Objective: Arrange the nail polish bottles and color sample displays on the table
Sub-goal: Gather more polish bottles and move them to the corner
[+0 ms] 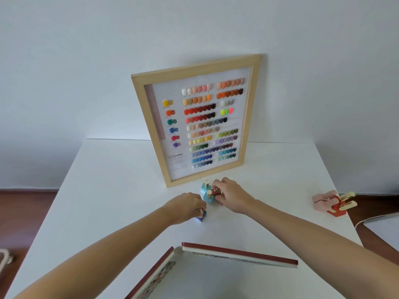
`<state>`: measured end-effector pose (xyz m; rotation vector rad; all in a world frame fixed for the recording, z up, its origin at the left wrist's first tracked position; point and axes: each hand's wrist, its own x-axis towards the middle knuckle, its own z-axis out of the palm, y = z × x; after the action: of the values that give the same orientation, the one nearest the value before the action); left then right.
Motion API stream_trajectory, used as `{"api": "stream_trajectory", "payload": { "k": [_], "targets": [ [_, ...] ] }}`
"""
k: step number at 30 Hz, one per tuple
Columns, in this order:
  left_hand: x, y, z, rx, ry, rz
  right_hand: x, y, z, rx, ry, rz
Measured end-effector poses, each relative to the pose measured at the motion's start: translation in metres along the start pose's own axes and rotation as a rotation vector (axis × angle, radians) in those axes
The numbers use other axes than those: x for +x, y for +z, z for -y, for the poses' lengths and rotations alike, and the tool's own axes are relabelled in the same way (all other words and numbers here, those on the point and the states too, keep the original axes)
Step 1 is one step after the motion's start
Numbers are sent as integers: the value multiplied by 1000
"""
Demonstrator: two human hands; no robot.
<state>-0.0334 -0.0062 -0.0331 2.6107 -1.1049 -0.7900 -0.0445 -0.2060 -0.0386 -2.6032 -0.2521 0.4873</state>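
A wooden-framed colour sample display (200, 119) leans upright against the wall at the back of the white table (112, 190). In front of it stand two light blue bottles (207, 192) with gold caps. My right hand (228, 194) grips a dark red bottle (214, 191) right beside them. My left hand (186, 205) holds a blue bottle (201, 216) by its gold cap, a little nearer to me. An open red-edged sample book (216, 268) lies at the near edge, part of it out of frame.
A pink bottle and a red bottle (332, 203) with gold caps lie on their sides at the table's right edge. Wooden floor shows on both sides of the table. A cable and a white sheet (382, 225) lie beyond the right edge.
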Motion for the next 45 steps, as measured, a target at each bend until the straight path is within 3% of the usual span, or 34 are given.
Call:
{"api": "stream_trajectory", "payload": {
  "k": [11, 19, 26, 35, 45],
  "targets": [
    [-3, -10, -4, 54, -10, 22, -12, -5, -18, -52, -1, -78],
    [10, -45, -37, 61, 85, 1, -59, -23, -63, 106, 88, -204],
    [56, -67, -105, 106, 177, 35, -130, -46, -121, 124, 188, -288],
    [134, -42, -204, 71, 271, 106, -221, -67, -188, 181, 346, -376],
    [196, -10, -288, 3, 284, 47, -262, -73, -248, 159, 478, -424]
  ]
}}
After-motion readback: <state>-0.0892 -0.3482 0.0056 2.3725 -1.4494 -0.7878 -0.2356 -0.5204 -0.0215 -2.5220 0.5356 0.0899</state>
